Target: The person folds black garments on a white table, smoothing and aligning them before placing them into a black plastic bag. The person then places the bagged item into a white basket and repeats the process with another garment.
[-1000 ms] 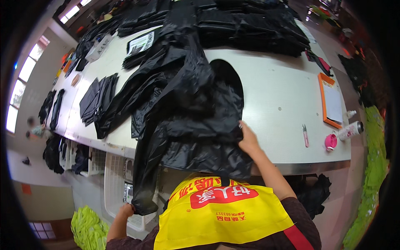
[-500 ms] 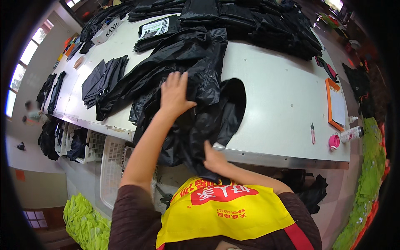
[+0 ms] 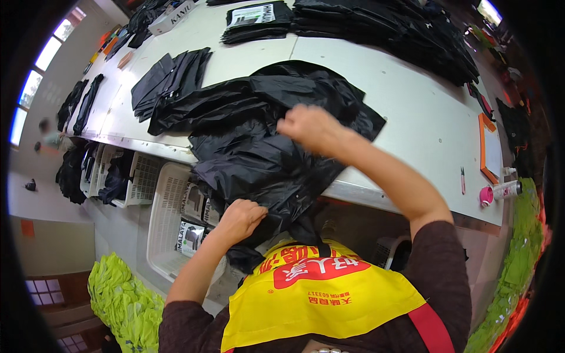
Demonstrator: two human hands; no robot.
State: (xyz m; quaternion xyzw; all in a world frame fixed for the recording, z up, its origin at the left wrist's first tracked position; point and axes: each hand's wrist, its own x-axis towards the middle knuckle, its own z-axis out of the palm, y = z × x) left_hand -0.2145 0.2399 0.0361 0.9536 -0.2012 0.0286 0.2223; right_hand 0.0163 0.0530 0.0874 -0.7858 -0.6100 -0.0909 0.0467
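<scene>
A thin, glossy black garment (image 3: 235, 144) with a sleeve-like length stretching left lies crumpled on the white table (image 3: 406, 112). Its near part hangs over the front edge toward my yellow apron (image 3: 318, 288). My left hand (image 3: 240, 220) is closed on the fabric at the table's front edge. Higher up, my right hand (image 3: 312, 130) lies over the middle of the garment with its fingers curled in on the cloth; the fingertips are partly hidden. Left of the garment sits a fanned pile of folded black pieces (image 3: 170, 79).
Stacked black garments (image 3: 382, 29) and a pile topped by a printed package (image 3: 253, 16) stand at the back. At right lie an orange-edged board (image 3: 489, 147), pink-handled snips (image 3: 463, 181), a bottle (image 3: 507, 189) and a pink cap (image 3: 486, 196). A white basket (image 3: 154, 235) holds packages below left; lime-green fabric (image 3: 126, 300) is heaped on the floor.
My left hand has come down from the garment's middle to the table edge and closed. My right hand has moved up and across the garment. The garment's far part has shifted and spread rightward.
</scene>
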